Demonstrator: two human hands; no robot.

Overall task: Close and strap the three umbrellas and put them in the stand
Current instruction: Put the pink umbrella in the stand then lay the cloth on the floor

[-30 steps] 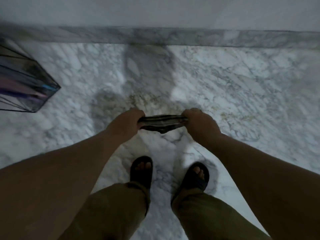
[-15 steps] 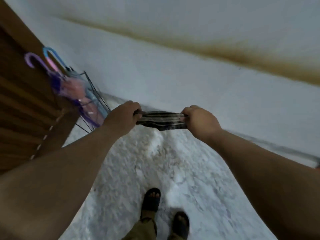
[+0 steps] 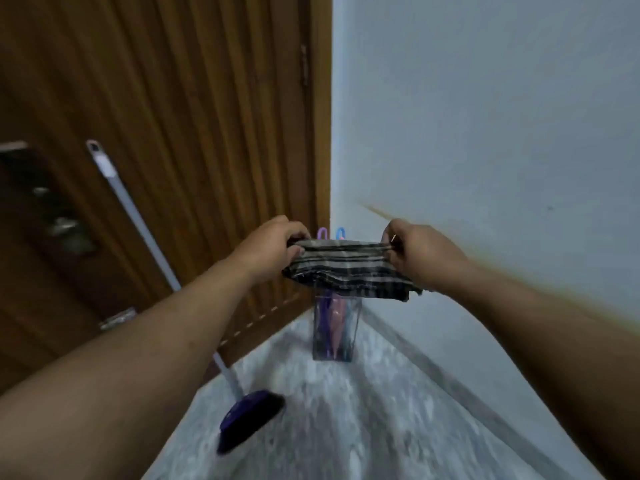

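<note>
Left hand and right hand each grip one end of folded striped umbrella, fingers curled round fabric, held level at arm's length above clear umbrella stand. Stand sits in corner between wooden door and white wall, holding purple umbrella and pink umbrella, hooked handles up. Broom leans on door, head on marble floor.

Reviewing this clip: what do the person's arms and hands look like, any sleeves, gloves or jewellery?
Both forearms are bare as far as the frame shows, with no sleeves. The left hand and right hand wear no gloves; no watch, ring or band shows, though blur could hide small items.
</note>
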